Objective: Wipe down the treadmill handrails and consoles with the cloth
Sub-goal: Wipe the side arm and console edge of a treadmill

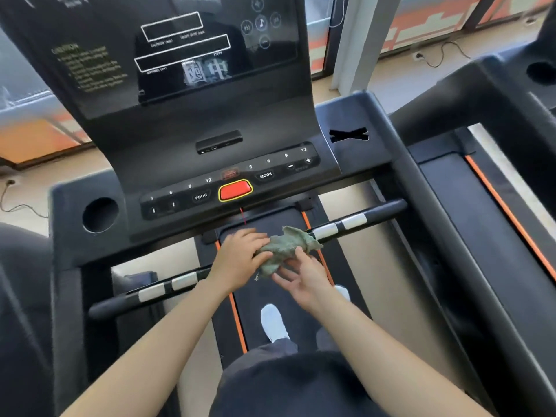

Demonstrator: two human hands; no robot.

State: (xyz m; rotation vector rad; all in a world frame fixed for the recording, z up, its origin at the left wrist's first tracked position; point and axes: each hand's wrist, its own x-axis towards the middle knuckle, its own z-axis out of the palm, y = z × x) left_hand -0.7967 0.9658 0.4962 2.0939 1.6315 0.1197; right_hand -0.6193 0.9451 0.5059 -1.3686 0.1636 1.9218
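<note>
Pressing down from above, the left hand [240,257] is curled over one end of the green cloth [285,246]. The cloth is bunched up on the middle of the front handrail [386,210]. The right hand [305,279] is held palm up just under the cloth, with its fingers spread and its thumb touching the cloth. The console [210,121] with its red button [235,190] is seen above the handrail. A white shoe [272,322] is seen on the black belt [301,314] below.

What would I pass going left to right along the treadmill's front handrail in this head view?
Left silver pads → left hand → green cloth → right silver pads.
</note>
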